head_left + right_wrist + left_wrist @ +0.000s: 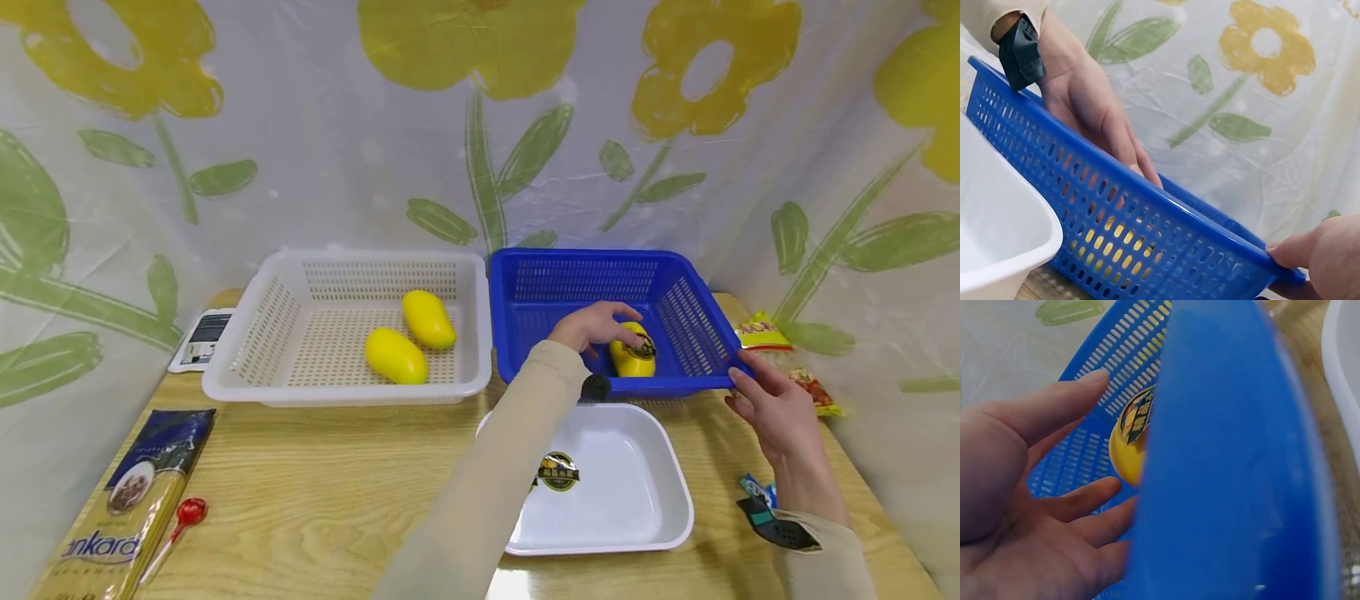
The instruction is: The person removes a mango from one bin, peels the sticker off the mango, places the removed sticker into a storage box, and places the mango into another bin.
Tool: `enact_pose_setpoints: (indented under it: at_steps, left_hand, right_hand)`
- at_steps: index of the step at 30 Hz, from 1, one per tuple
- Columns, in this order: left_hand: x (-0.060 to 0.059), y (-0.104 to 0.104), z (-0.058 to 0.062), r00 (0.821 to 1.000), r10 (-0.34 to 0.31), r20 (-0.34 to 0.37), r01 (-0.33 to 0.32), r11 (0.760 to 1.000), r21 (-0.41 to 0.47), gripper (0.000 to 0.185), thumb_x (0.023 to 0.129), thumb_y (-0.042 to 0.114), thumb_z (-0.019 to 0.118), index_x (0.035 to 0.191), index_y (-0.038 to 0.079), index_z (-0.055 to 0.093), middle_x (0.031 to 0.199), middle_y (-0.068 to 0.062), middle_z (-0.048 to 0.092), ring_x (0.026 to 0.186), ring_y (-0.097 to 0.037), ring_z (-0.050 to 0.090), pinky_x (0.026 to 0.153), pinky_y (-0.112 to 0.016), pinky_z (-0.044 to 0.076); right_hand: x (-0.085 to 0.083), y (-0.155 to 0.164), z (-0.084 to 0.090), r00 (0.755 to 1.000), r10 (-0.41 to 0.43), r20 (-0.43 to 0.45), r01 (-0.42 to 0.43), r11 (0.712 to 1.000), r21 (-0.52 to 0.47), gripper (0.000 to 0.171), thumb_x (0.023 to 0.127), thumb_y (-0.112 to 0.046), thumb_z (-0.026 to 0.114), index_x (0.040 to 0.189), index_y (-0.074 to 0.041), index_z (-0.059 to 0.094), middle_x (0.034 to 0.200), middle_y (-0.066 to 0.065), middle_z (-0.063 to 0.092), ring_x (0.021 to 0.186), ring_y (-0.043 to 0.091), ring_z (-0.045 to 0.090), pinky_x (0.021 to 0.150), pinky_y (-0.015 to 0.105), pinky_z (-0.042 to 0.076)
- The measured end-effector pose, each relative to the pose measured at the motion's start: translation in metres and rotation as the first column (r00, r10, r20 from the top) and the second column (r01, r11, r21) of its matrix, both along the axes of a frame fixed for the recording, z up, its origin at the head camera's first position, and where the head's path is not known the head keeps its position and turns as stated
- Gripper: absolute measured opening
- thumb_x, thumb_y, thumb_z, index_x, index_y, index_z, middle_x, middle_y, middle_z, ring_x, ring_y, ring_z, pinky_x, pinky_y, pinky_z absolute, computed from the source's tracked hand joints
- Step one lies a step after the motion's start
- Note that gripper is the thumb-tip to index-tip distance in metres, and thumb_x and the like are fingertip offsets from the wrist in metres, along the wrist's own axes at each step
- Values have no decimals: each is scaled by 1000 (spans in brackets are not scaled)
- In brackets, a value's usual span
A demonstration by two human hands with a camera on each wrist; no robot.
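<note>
My left hand (597,323) reaches into the blue basket (585,257), beside a yellow mango (632,363) with a dark round label. In the left wrist view, its thumb and fingers are spread, with a gap between the thumb and the mango (1124,459); the basket wall hides part of the fruit. At the basket's near right corner, my right hand (780,412) pinches the rim, thumb on top and fingers below, as the right wrist view shows. Two more mangoes (396,357) lie in the white basket (262,392) on the left.
A white tray (637,500) stands in front of the blue basket, with a round label (559,472) in it. Pasta pack (127,508) and red lollipop (191,511) lie at left. Snack bags (761,333) sit at right. A flowered curtain (315,125) hangs behind.
</note>
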State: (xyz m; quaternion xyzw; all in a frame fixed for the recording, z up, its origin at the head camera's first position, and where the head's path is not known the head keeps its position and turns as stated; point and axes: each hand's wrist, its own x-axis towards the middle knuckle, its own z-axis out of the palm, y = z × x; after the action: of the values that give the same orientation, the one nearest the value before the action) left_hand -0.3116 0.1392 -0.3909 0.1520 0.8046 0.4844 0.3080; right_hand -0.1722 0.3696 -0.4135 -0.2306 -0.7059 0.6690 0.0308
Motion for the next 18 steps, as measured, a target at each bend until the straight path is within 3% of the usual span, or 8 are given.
enact_pose_setpoints:
  at_steps: [10, 18]
  left_hand:
    - [-2, 10, -5, 994, -111, 4, 111, 990, -83, 45, 89, 18, 73, 132, 25, 62, 131, -1, 54, 113, -20, 49, 86, -46, 53]
    - [-7, 13, -4, 981, -193, -6, 190, 973, -129, 50, 89, 15, 71, 137, 26, 59, 141, -2, 48, 116, -22, 48, 87, -46, 53]
  right_hand:
    - [-1, 1, 0, 1000, 3, 7, -4, 1000, 27, 73, 89, -32, 70, 152, -16, 37, 144, 14, 40, 87, 0, 64, 72, 20, 55]
    - [-2, 0, 1, 1000, 18, 20, -19, 998, 67, 69, 91, -35, 67, 151, -16, 38, 152, 18, 32, 95, 4, 61, 74, 19, 55]
